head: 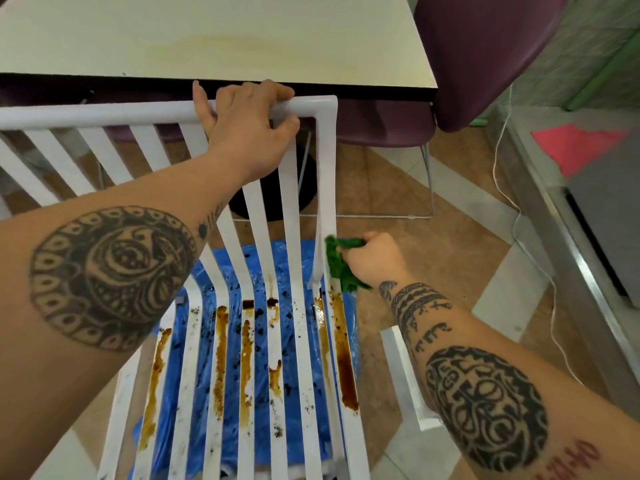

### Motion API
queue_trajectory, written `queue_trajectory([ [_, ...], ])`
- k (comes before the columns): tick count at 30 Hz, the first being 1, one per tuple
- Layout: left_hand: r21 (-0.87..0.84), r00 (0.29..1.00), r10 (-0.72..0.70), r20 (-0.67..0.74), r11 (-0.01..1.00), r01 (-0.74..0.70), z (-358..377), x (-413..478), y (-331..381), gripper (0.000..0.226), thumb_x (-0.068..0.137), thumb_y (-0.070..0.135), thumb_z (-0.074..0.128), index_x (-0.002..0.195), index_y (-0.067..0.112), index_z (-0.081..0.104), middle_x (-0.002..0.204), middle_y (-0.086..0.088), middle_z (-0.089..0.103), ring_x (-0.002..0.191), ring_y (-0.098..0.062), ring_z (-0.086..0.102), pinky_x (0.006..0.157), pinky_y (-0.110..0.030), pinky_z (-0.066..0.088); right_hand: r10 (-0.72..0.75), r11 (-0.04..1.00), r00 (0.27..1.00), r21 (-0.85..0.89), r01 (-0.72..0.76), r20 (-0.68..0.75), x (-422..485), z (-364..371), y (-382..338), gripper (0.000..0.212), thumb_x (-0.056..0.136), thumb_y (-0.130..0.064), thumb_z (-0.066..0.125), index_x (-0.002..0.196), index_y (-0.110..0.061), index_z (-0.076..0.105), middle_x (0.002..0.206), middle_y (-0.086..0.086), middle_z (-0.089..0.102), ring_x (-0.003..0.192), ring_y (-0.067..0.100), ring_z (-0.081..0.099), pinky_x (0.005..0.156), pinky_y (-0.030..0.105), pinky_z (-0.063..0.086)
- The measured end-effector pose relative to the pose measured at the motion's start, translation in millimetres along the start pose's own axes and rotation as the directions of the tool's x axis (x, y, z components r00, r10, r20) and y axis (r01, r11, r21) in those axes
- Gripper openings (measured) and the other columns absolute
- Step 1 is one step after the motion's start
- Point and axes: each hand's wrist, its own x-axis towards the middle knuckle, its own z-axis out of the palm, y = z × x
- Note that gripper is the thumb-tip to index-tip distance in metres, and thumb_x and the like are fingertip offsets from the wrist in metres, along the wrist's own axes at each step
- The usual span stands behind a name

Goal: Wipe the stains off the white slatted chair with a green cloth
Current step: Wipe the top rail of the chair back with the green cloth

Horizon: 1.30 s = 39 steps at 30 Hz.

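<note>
The white slatted chair [304, 202] stands below me, its back toward the table. My left hand [247, 128] grips the top rail of the backrest near its right corner. My right hand [372, 259] holds the bunched green cloth [337, 265] against the outer side of the right upright, just above the seat. Brown streaks [344, 358] and dark specks cover several seat slats.
A blue plastic sheet [204, 358] lies on the floor under the seat. A cream table [214, 39] stands just beyond the chair, with a purple chair [478, 57] at its right. A steel counter [595, 209] and a white cable [519, 216] are at the right.
</note>
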Motion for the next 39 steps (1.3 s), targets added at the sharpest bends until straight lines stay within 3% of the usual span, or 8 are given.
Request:
queue_trajectory([
  [6,0.029,1.000,0.017,0.013,0.999,-0.017,0,-1,-2,0.042,0.096,0.052,0.042,0.134,0.037,0.050,0.128,0.004,0.054,0.142,-0.028,0.030,0.120,-0.061,-0.012,-0.031,0.997,0.998,0.072,0.034,-0.054,-17,31,13,0.023,0.084,-0.032,0.080,0.093,-0.014,0.069,0.088,0.005,0.073,0.078,0.018,0.071,0.056,0.023,0.054],
  [13,0.036,0.985,0.009,0.175,0.999,-0.016,-16,5,-3,0.053,0.097,0.057,0.042,0.148,0.042,0.039,0.149,0.004,0.044,0.151,-0.025,0.018,0.119,-0.062,-0.015,0.042,0.905,0.974,-0.422,0.058,0.224,-22,4,20,0.028,0.084,-0.031,0.077,0.092,-0.006,0.068,0.094,0.008,0.069,0.082,0.018,0.064,0.060,0.028,0.055],
  [18,-0.015,0.970,0.116,0.214,0.993,-0.115,-27,-7,-12,0.060,0.102,0.043,0.044,0.158,0.030,0.027,0.167,0.001,0.019,0.156,-0.025,0.000,0.118,-0.063,-0.015,-0.055,0.983,0.998,-0.176,0.061,0.040,-19,-2,-4,0.027,0.082,-0.033,0.081,0.077,-0.012,0.063,0.072,0.003,0.065,0.059,0.011,0.060,0.041,0.016,0.039],
  [23,-0.382,0.986,0.127,-0.105,0.911,-0.158,-2,-81,-16,0.037,0.095,0.012,0.054,0.131,0.017,0.062,0.149,-0.006,0.047,0.146,-0.026,0.032,0.123,-0.047,0.023,0.005,0.979,0.999,-0.206,-0.011,-0.031,-34,26,11,0.027,0.085,-0.034,0.077,0.074,-0.013,0.064,0.078,0.010,0.069,0.063,0.019,0.068,0.039,0.020,0.046],
  [25,-0.497,1.000,0.014,-0.002,0.867,-0.013,13,-121,-14,0.031,0.097,0.010,0.054,0.123,0.021,0.067,0.137,0.000,0.056,0.130,-0.016,0.048,0.111,-0.029,0.038,0.023,0.961,1.000,-0.274,-0.028,-0.020,-35,26,10,0.024,0.085,-0.034,0.075,0.078,-0.013,0.066,0.080,0.009,0.069,0.067,0.019,0.067,0.045,0.022,0.050],
  [28,-0.588,0.888,-0.192,0.418,0.688,0.425,35,-160,-14,0.025,0.103,0.020,0.049,0.120,0.027,0.067,0.102,0.006,0.067,0.085,-0.016,0.063,0.073,-0.025,0.053,0.056,0.944,0.998,-0.324,-0.058,-0.016,-31,28,3,0.021,0.082,-0.033,0.076,0.086,-0.014,0.069,0.088,0.008,0.070,0.082,0.022,0.069,0.071,0.036,0.063],
  [33,-0.442,0.483,-0.199,0.853,0.219,0.870,74,-176,-6,0.034,0.104,0.039,0.050,0.134,0.024,0.056,0.121,-0.001,0.065,0.105,-0.025,0.067,0.097,-0.046,0.055,0.105,0.939,0.990,-0.338,-0.067,0.093,-20,20,-1,0.030,0.081,-0.033,0.080,0.094,-0.008,0.070,0.092,0.009,0.071,0.086,0.022,0.069,0.081,0.039,0.061],
  [39,-0.586,0.591,-0.170,0.789,0.082,0.806,117,-175,9,0.052,0.096,0.071,0.035,0.128,0.040,0.061,0.115,0.001,0.070,0.098,-0.030,0.072,0.090,-0.048,0.058,0.063,0.977,0.972,-0.211,-0.015,0.224,-8,10,5,0.032,0.073,-0.023,0.087,0.097,-0.005,0.074,0.094,0.010,0.075,0.088,0.026,0.072,0.085,0.041,0.061],
])
